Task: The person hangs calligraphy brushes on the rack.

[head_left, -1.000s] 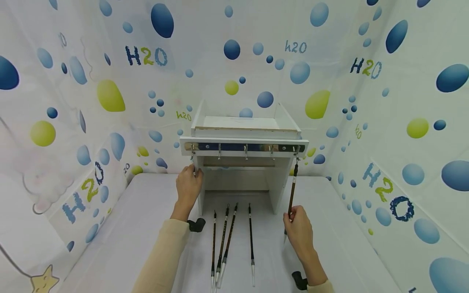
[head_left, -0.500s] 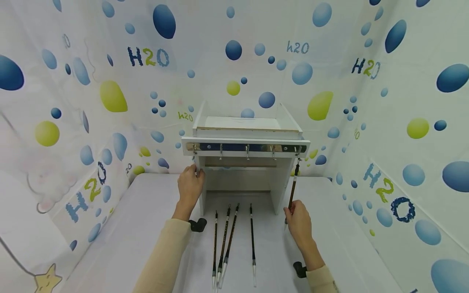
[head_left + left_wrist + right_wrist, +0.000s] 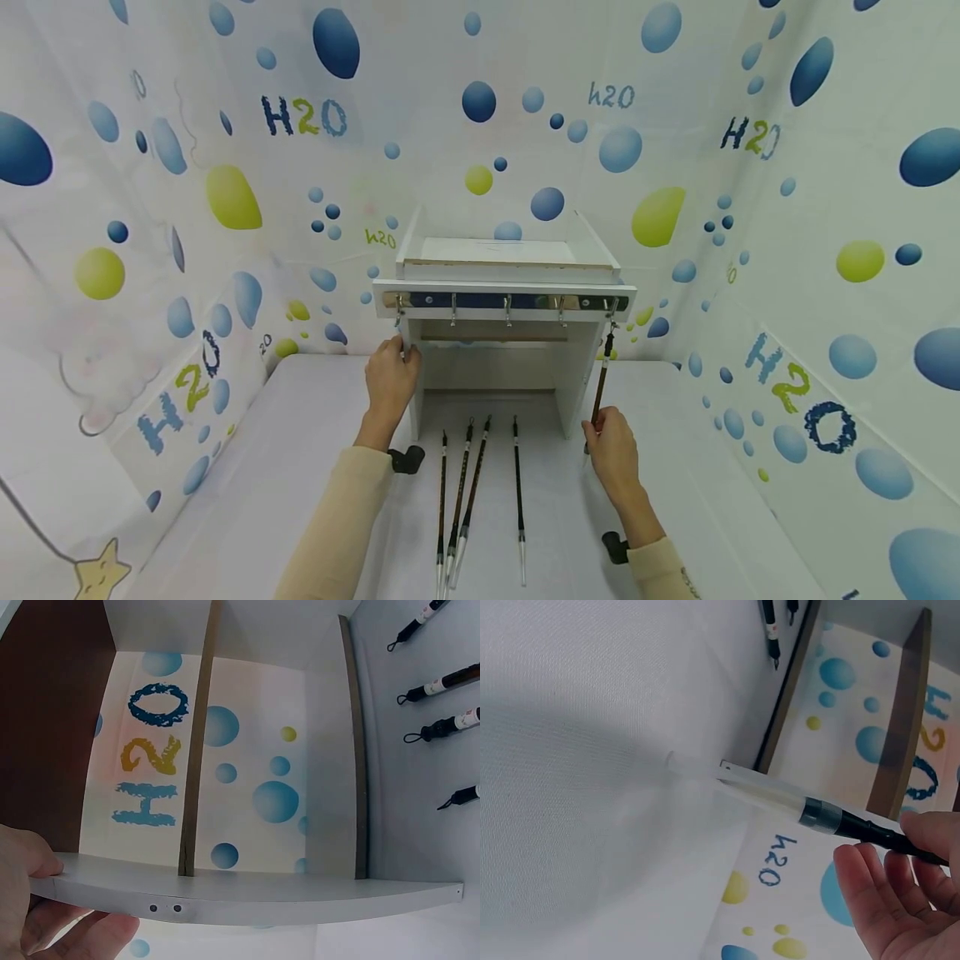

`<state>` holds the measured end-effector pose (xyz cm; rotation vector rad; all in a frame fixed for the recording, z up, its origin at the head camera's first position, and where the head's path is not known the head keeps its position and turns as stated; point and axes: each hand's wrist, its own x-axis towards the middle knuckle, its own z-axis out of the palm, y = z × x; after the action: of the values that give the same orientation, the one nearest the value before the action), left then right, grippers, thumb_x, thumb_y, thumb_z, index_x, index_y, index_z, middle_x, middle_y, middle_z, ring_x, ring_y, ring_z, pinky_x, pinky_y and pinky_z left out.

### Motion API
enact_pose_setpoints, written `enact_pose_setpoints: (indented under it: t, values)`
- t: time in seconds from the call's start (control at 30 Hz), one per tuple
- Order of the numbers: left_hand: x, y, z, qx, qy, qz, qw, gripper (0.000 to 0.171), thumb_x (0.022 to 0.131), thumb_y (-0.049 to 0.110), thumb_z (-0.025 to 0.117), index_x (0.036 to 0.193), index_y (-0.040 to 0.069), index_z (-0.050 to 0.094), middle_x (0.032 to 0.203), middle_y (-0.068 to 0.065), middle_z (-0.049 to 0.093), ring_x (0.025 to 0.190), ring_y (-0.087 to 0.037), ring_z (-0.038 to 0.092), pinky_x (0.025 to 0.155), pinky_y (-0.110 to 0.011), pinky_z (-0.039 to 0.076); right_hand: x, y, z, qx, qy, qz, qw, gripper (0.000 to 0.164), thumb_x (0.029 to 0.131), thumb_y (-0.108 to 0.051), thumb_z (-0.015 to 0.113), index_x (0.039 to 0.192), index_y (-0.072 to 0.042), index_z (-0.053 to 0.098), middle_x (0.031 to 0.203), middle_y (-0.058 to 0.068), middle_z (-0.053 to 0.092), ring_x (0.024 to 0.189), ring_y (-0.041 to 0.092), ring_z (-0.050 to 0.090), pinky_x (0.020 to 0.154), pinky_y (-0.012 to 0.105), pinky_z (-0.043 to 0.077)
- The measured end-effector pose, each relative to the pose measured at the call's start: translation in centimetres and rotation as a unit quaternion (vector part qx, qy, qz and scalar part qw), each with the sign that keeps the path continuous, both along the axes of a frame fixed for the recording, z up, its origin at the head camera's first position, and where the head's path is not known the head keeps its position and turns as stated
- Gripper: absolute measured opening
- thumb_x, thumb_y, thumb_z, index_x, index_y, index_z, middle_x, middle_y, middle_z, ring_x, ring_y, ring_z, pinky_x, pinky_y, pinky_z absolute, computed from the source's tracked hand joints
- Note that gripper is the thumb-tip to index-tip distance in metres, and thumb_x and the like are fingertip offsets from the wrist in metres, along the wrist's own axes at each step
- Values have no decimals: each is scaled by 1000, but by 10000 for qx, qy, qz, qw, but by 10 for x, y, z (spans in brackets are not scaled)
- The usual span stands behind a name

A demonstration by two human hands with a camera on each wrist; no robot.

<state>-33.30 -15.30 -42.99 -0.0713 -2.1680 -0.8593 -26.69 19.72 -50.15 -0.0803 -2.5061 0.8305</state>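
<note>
A white shelf [image 3: 486, 313] with a metal hook rail [image 3: 480, 301] across its front stands on the table. My left hand [image 3: 392, 379] grips the edge of its left side panel [image 3: 247, 898], thumb on one face and fingers on the other. My right hand [image 3: 613, 450] pinches a brown-handled writing brush [image 3: 602, 375] by its black lower part. That brush hangs upright, slightly tilted, with its loop at the rightmost hook [image 3: 613, 308]; whether the loop sits on it is too small to tell. In the right wrist view its pale bristles [image 3: 769, 796] are inside a clear cap.
Several more brushes lie on the white table [image 3: 697, 467] in front of the shelf, three bunched near a thin brush [image 3: 441, 500] and one apart, a dark brush [image 3: 518, 483]. Their hanging loops point toward the shelf. A patterned curtain [image 3: 420, 100] encloses the back and sides.
The right hand has risen very slightly with the brush, whose top stays at the rightmost hook. The left hand keeps its grip; the view has shifted a little.
</note>
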Motion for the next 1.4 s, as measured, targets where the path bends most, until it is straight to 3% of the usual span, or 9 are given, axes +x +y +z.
enact_pose_setpoints:
  t: [0.23,0.5,0.7,1.0,1.4]
  values:
    - [1,0,1,37,-110,14,9999,22,89,10,63,98,-9,70,86,-26,71,74,-43,70,63,-57,54,2,0,-1,-30,35,15,10000,25,90,-13,72,101,4,59,88,17,62,75,28,64,59,35,51]
    - [2,0,2,85,-88,-21,9999,22,89,9,64,99,-9,70,87,-26,71,74,-43,70,64,-57,54,10,-4,0,-274,101,-116,9995,42,89,-17,73,119,5,53,92,16,62,71,24,63,56,29,45]
    - [2,0,1,66,-87,6,9999,19,89,9,64,95,-9,69,84,-25,70,75,-43,70,63,-57,53,20,-9,4,-489,140,-126,9986,41,91,-18,70,121,1,50,96,15,62,75,24,64,56,26,44]
    - [1,0,2,85,-118,-3,9999,21,89,9,63,97,-9,69,86,-26,70,76,-44,69,65,-58,53,36,-26,6,-592,-156,215,9979,45,91,-19,70,127,4,54,97,14,62,77,19,63,60,26,46]
    - [0,0,1,73,-11,-14,10000,22,89,9,64,99,-9,69,89,-26,71,75,-44,69,64,-58,53,48,-48,-14,-246,-605,724,9952,51,89,-17,72,130,8,55,95,16,65,64,11,51,55,23,44]
